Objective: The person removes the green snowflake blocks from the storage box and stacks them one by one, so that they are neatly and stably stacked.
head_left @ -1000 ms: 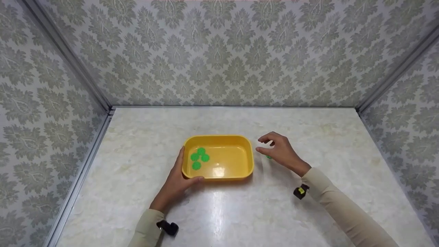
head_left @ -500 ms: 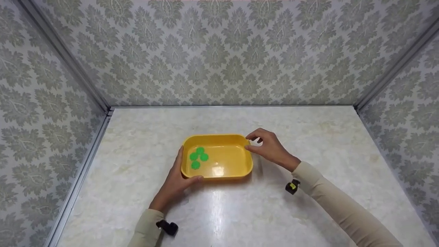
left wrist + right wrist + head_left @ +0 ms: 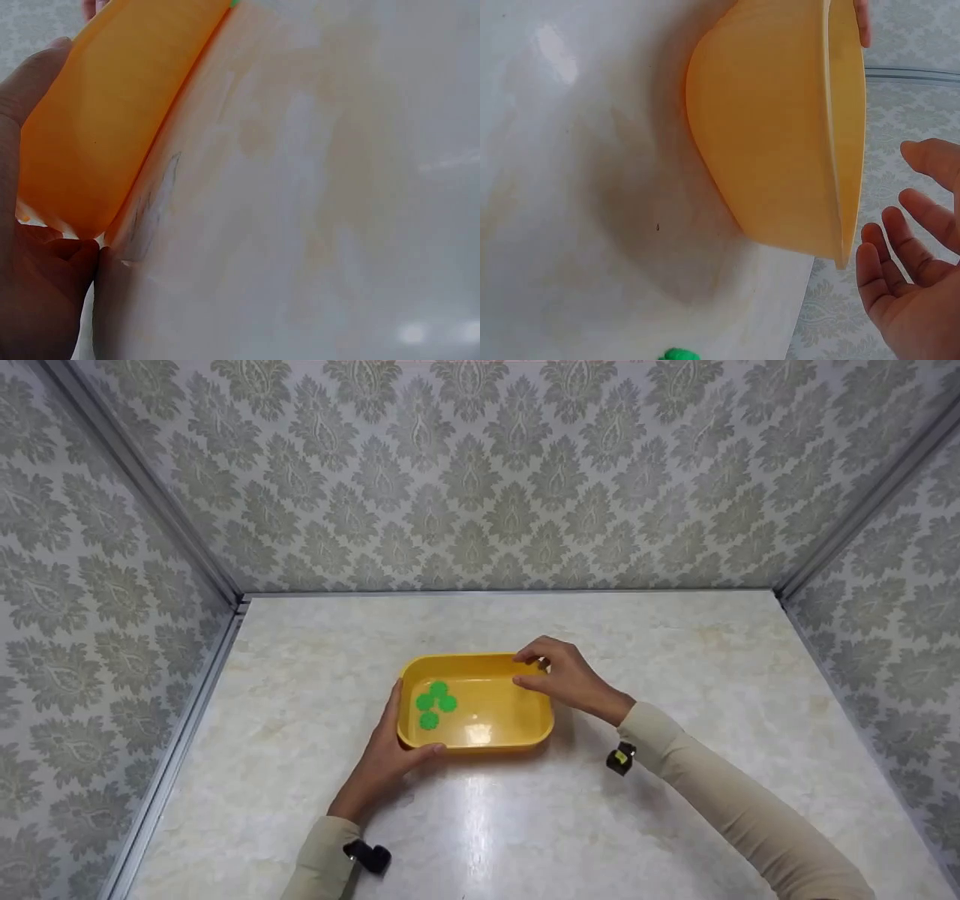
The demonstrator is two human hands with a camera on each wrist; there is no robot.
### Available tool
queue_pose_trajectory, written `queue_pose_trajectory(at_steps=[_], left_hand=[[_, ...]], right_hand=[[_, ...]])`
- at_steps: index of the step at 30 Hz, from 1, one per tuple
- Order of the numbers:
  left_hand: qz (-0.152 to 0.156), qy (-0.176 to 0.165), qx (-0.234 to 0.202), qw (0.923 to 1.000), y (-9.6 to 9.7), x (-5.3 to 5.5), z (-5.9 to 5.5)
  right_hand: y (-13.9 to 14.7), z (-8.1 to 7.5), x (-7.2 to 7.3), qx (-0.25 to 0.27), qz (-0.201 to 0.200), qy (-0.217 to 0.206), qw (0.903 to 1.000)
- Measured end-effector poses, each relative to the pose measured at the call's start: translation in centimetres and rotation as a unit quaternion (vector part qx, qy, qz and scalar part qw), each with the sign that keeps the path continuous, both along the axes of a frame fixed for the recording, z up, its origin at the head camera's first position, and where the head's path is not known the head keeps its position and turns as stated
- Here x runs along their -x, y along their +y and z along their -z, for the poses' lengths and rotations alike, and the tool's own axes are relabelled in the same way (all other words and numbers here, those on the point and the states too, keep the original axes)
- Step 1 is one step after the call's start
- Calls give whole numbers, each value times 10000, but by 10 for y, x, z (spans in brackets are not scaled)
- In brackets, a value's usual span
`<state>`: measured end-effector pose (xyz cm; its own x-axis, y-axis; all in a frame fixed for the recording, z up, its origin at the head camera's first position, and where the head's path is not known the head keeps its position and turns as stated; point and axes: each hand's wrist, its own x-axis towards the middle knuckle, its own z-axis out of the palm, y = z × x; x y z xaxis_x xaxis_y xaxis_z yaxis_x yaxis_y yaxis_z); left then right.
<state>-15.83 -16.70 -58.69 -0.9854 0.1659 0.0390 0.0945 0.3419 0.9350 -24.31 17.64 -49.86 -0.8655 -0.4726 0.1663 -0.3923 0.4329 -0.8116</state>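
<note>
I've got a yellow basin (image 3: 499,705) standing on the pale marbled table (image 3: 525,825), its long side running left to right across my head view. The left hand (image 3: 382,754) has the near-left corner — thumb laid over the near rim, fingers along the outer left wall, clamped on the basin. My left wrist view agrees, with the hand close up against the yellow side.

Inside, towards the left end, lie four green pieces (image 3: 426,702), roundish and scalloped at the edge. Three sit bunched together and one lies slightly nearer me; the rest of the basin floor shows bare yellow with a bright patch of glare.

Over on the right, the right hand (image 3: 566,675) hovers above the basin's right end, thumb and forefinger apart. The right wrist view gives me those fingers loosely bent, thumb well away from them, clear of the rim — I see nothing between them. One more green piece (image 3: 679,355) rests on the table outside the basin, cut off by the bottom edge of that view.

Both arms wear beige sleeves (image 3: 720,787), and patterned wallpaper (image 3: 480,472) rises behind the table.
</note>
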Motion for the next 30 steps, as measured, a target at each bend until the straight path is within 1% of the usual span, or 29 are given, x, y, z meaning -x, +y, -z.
queue_pose_trajectory(at_steps=[5,11,16,27,30], left_hand=[[-24,-36,-11,10000,0,-1,-1],[-13,-41,20,10000,-1,-1,-2],[20,-34,46,10000,0,0,-3],[36,-100,-126,9999,1,-1,-1],[33,-123,-149,9998,1,-1,-1]], right_hand=[[-9,1,5,-64,-180,10,9998],[-21,0,9,-211,-459,-184,9986],[-28,1,11,-404,-536,-312,9973],[-49,5,12,-778,-758,-523,9927],[-55,6,12,-960,-783,-537,9908]])
